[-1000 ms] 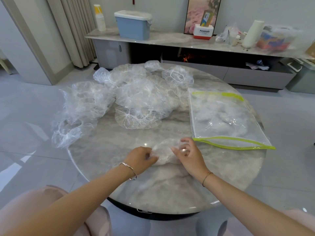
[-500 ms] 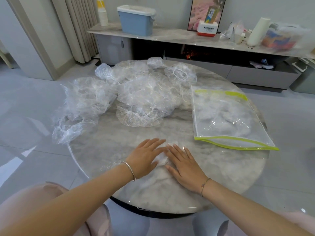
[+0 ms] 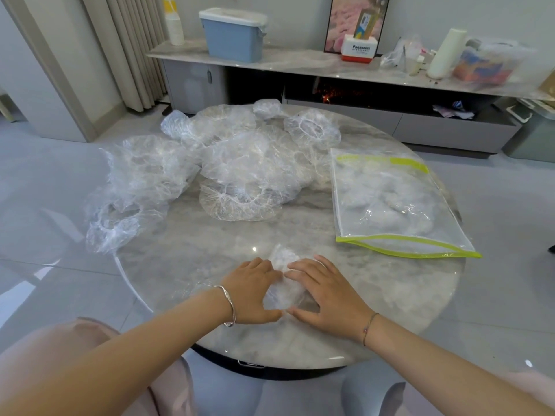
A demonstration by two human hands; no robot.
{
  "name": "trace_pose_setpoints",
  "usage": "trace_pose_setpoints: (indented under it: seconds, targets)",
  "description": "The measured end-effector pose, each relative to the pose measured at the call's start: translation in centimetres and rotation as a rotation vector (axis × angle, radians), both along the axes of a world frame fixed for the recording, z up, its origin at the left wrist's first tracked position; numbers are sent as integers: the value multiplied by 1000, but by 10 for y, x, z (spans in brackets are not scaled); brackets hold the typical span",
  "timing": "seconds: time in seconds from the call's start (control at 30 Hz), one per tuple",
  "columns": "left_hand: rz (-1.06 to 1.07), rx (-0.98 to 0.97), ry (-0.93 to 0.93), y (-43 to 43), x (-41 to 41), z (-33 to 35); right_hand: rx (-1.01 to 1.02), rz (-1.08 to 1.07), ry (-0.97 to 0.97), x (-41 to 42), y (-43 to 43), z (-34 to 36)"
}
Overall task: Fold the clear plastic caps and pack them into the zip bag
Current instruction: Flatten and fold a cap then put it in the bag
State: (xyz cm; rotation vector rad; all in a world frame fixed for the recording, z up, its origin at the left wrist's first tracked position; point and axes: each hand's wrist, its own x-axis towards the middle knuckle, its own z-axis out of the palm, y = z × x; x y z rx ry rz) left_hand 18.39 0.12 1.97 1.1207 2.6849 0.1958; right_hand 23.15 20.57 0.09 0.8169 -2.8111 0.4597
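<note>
A folded clear plastic cap lies flat on the round marble table near its front edge. My left hand and my right hand press down on it from either side, fingers straight, thumbs and fingertips framing the cap between them. Several loose clear caps lie in a heap across the table's far and left part, some hanging over the left edge. A clear zip bag with green edges lies at the right, with folded caps inside it.
Behind the table runs a low marble-topped cabinet with a blue lidded bin, a red and white box, a white roll and plastic-wrapped items. Grey tiled floor surrounds the table. Curtains hang at the back left.
My hands went from gripping the cap's edges to lying flat on it. They have since slid apart slightly, so the cap shows between them.
</note>
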Motion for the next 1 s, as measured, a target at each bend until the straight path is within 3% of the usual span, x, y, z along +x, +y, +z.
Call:
trace_pose_setpoints:
  seconds: [0.07, 0.17, 0.33, 0.47, 0.57, 0.77, 0.87, 1.0]
  targets:
    - [17, -19, -109, 1, 0, 6, 0, 9, -5, 3, 2, -1]
    - [20, -31, -126, -1, -1, 10, 75, 62, -39, 5, 7, -4]
    - [-70, 84, 53, -8, -2, 5, 128, 80, 11, 3, 7, -8]
    - [-144, 107, 78, -9, -6, 0, 118, 84, 96, -1, 4, -11]
    - [-97, 181, 93, -9, -11, -3, -10, -17, 44, -4, 0, -9]
    - [179, 243, 14, 2, -15, -5, -623, -385, -325, -7, -6, 2]
    - [300, 295, -25, 8, -17, -5, -689, -498, -385, -13, -8, 0]
    - [373, 284, -41, 11, -22, -9, -591, -571, -280, -22, -8, -5]
